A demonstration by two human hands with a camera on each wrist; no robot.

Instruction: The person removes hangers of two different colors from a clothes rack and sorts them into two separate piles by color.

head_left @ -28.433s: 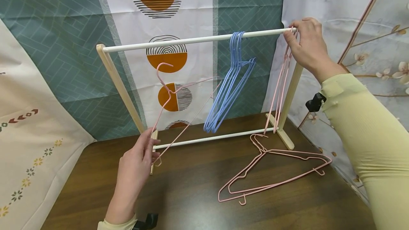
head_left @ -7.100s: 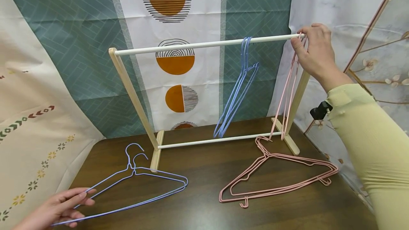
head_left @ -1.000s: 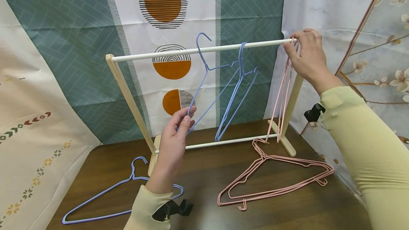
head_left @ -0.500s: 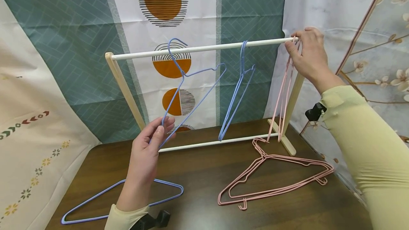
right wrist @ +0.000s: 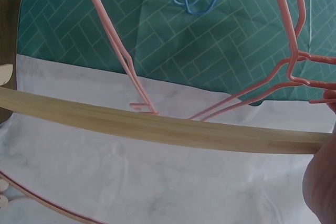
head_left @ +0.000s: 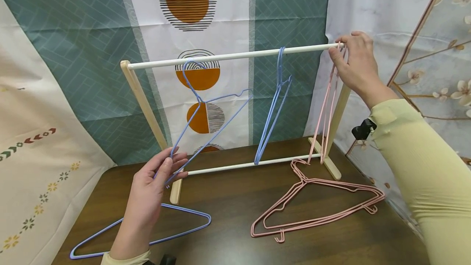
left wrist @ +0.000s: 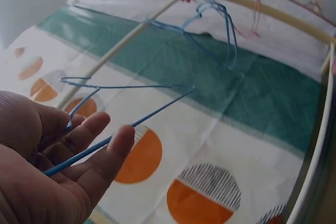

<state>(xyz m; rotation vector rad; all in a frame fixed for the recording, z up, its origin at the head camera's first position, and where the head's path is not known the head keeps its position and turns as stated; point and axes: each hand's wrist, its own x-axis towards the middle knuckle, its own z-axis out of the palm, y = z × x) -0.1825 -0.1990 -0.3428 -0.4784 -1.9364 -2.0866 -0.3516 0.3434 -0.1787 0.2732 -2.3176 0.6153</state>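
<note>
In the head view my left hand [head_left: 145, 189] holds a blue wire clothes hanger [head_left: 200, 102] by one shoulder, thumb against the wire. Its hook is in front of the rack's white rail [head_left: 235, 56], at the rail's lower edge. The left wrist view shows the hanger's lower bar [left wrist: 157, 110] lying across the fingers. My right hand [head_left: 357, 66] grips the rail's right end, beside a few hanging pink hangers [head_left: 324, 105]. A small group of blue hangers [head_left: 279, 68] hangs right of the rail's middle.
Stacked pink hangers [head_left: 303, 180] lie on the dark wooden table [head_left: 228, 236] at right. Blue hangers [head_left: 185, 209] lie at front left, partly behind my left forearm. The rack's wooden left post [head_left: 143, 101] rises behind my left hand. Patterned cloths [head_left: 290, 3] enclose the table.
Over the last second the blue hanger has come left and down off the rail. Since earlier, blue hangers have left the rail for the table, and the pink stack has grown. Right hand unmoved.
</note>
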